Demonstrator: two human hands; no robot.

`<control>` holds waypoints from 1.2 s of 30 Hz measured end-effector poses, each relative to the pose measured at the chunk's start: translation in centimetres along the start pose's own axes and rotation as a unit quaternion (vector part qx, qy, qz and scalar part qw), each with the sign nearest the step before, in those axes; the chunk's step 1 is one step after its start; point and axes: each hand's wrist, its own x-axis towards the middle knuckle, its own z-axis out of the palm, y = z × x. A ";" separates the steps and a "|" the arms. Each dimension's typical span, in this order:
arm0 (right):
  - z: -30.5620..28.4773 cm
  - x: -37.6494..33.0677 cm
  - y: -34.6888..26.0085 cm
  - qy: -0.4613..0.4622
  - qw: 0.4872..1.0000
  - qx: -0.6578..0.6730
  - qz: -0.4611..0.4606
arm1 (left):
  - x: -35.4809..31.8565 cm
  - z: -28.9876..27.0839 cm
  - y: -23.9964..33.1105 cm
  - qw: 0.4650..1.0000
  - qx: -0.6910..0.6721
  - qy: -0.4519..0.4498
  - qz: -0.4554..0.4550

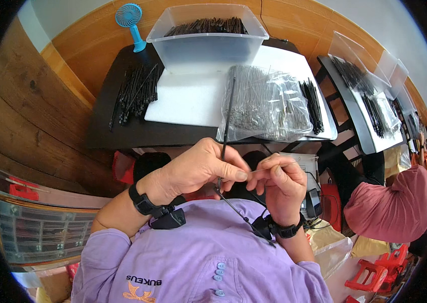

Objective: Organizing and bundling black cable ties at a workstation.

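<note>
My left hand [196, 164] is closed around a long thin black rod [229, 111] that points up toward the table and runs down in front of my shirt. Between the fingertips of my right hand [283, 186] is a thin, pale wire-like piece [259, 170], its other end at my left thumb and fingers. Whether the wire enters the rod is hidden by the fingers. Beyond my hands, a clear plastic bag [302, 93] full of thin metal wires lies on a white foam sheet [183, 101]. Beside it is a bundle of black rods [312, 107].
A loose pile of black rods [140, 91] lies on the dark table [103, 121] at left. Behind stand a clear plastic bin [203, 53] of dark rods and a blue handheld fan [135, 33]. To my right, a person in pink [392, 204] sits near another table and red stools [375, 275].
</note>
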 end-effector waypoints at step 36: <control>-0.7 0.0 1.2 0.043 0.997 0.064 0.007 | 1.1 1.6 -2.4 0.996 -0.015 0.016 0.088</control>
